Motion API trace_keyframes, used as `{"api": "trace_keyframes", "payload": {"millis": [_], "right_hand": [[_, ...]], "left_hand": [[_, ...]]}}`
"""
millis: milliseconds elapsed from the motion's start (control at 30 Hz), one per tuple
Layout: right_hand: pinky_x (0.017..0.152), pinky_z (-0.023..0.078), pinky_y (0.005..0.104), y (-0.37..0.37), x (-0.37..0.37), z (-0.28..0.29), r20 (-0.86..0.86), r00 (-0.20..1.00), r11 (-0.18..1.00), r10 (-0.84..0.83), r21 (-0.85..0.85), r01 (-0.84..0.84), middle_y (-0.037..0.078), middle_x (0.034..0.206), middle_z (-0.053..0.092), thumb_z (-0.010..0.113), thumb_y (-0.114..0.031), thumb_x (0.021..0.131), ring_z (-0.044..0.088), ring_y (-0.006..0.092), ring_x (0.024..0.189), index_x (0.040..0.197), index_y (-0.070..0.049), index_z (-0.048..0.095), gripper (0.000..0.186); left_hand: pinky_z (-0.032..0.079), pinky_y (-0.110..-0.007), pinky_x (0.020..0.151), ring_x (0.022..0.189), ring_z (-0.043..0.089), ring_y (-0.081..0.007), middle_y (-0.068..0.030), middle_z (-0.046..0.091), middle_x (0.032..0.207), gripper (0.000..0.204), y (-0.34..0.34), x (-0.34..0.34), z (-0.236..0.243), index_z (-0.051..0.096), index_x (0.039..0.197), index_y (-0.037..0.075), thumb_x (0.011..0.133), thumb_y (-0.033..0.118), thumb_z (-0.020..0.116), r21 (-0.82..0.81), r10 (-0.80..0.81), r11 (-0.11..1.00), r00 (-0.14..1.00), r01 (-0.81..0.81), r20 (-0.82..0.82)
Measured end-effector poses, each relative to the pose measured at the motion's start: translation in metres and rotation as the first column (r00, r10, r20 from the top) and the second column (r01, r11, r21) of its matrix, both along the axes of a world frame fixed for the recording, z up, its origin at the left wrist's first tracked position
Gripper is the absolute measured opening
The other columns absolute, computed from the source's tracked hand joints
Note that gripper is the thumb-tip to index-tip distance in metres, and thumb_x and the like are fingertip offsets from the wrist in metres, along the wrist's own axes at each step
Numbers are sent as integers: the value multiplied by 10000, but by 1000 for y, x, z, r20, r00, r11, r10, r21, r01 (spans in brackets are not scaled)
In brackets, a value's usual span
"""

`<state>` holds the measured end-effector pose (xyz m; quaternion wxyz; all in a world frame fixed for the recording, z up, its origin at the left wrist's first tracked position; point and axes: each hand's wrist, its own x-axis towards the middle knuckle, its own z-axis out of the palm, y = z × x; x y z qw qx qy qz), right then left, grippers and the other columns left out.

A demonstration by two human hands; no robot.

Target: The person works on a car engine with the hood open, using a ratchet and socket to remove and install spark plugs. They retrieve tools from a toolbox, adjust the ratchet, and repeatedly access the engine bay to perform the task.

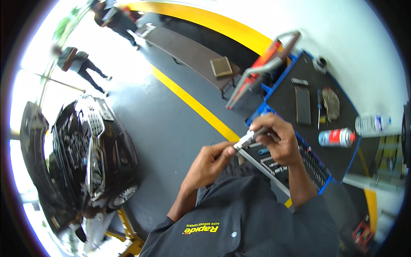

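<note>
In front of my chest, both hands meet at a short silver metal piece (pixel 245 140) with a darker, thicker end; it looks like a socket tool, but its exact kind is partly hidden by my fingers. My left hand (pixel 209 163) pinches its left end between thumb and fingertips. Around the dark end on the right, the fingers of my right hand (pixel 279 139) are curled. Just beneath my right hand lies an open tool drawer (pixel 274 176) holding several sockets and metal hand tools.
A blue-edged tool cart (pixel 287 103) carries a spray can (pixel 336 137), a plastic bottle (pixel 371 124), a screwdriver (pixel 319 105) and a rag (pixel 330 104). A brown bench (pixel 184 48) stands beyond. At left is a black car (pixel 115 158), hood raised. Two people stand far left.
</note>
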<state>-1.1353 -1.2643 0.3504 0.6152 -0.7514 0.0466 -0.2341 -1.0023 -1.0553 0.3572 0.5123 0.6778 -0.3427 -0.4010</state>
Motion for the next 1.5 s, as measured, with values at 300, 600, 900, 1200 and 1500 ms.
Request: {"api": "trace_keyframes", "payload": {"millis": [300, 600, 900, 1200, 1500], "right_hand": [[634, 541, 290, 56, 106, 60, -228, 792, 769, 566, -202, -607, 93, 804, 700, 747, -24, 890, 684, 150, 707, 893, 7, 673, 80], [440, 384, 288, 211, 245, 75, 6, 829, 712, 559, -515, -477, 75, 547, 526, 742, 36, 798, 509, 143, 428, 629, -21, 504, 298], [453, 387, 290, 331, 359, 83, 64, 772, 723, 633, -407, -559, 66, 544, 509, 799, 26, 675, 503, 174, 429, 604, -55, 461, 355], [777, 531, 339, 390, 577, 5, 180, 768, 783, 615, -24, -622, 146, 1149, 653, 725, -436, 970, 681, 191, 982, 1368, -6, 546, 613], [613, 494, 282, 450, 741, -30, -218, 410, 389, 886, -134, -912, 42, 746, 632, 711, -227, 985, 600, 113, 644, 1174, 5, 662, 303]], "left_hand": [[423, -324, 582, 610, 462, -115, -74, 549, 657, 325, 86, -4, 15, 715, 1226, 2, 1094, 271, 590, -9, 273, 962, 961, -274, -30], [344, -328, 515, 557, 382, -102, -86, 459, 600, 292, 187, 55, -2, 710, 1260, 14, 1081, 226, 619, -315, 702, 673, 712, -669, -12], [338, -320, 497, 530, 351, -99, -81, 408, 588, 312, 275, 149, 9, 677, 1340, 27, 1078, 185, 621, -446, 823, 505, 569, -739, -10], [377, -249, 559, 597, 377, -48, 36, 446, 721, 407, 326, 352, 4, 602, 1330, 24, 1146, 358, 461, -301, 846, 148, 278, -942, -454], [480, -261, 804, 853, 552, -93, -17, 573, 954, 343, 407, 592, 6, 536, 1377, 90, 1155, 328, 427, -247, 538, -473, -55, -845, -841]]}}
